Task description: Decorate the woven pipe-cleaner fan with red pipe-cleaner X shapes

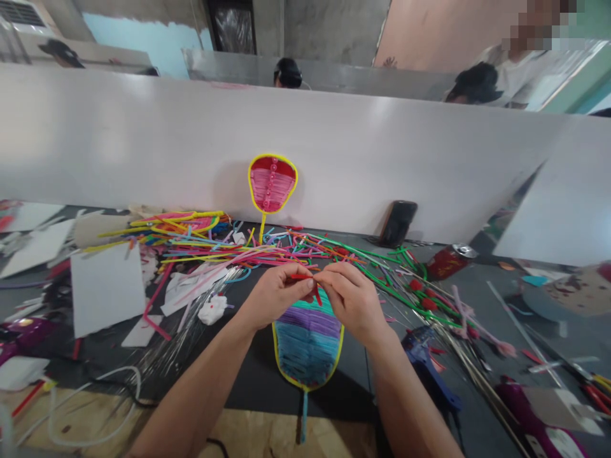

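Observation:
My left hand (279,291) and my right hand (352,298) meet at the fingertips, both closed on a short red pipe cleaner (318,294). One end of it sticks out downward between them. Below my hands lies a fan-shaped piece (308,350) with a yellow fuzzy rim, teal, purple and blue rows, and a blue stem; my hands cover part of its top. Against the white partition leans a similar smaller piece (272,184) in pink and red, with a yellow rim and a row of beads down its middle.
Loose coloured pipe cleaners (229,248) are heaped behind my hands. A phone (398,222) leans on the white partition (191,140). To the right are a red can (451,261) and a blue glue gun (429,366); to the left, thin wires (184,337) and white card (109,289).

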`<state>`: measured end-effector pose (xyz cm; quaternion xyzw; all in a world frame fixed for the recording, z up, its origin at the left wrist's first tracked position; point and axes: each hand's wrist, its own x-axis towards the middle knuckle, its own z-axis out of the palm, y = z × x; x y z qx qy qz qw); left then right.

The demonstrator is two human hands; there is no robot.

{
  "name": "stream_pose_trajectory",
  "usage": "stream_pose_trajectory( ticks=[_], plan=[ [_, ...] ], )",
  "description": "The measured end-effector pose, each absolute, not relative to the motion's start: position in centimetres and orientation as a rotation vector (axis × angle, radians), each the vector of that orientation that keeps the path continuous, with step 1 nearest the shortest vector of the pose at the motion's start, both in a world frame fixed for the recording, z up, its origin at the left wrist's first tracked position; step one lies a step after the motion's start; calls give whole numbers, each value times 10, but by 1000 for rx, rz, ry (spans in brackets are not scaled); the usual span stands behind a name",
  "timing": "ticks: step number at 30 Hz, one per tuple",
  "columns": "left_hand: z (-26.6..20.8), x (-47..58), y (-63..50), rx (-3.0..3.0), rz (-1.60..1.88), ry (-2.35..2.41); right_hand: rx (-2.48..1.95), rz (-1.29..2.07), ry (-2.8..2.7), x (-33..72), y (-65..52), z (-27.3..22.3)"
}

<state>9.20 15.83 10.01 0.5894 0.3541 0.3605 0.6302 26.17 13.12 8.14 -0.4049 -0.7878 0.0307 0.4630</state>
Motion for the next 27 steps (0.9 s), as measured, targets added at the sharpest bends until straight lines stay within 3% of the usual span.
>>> stream_pose_trajectory(
  ticks=[10, 20, 27],
  plan=[
    [94, 96, 157, 1365, 1111, 842, -1041, 1000, -1332, 255, 127, 85],
    [86, 112, 149, 844, 1168, 705, -929, 1347, -1335, 242, 127, 84],
    [89, 114, 145, 592, 1079, 671, -931, 1210, -1394, 239, 130, 78]
  ],
)
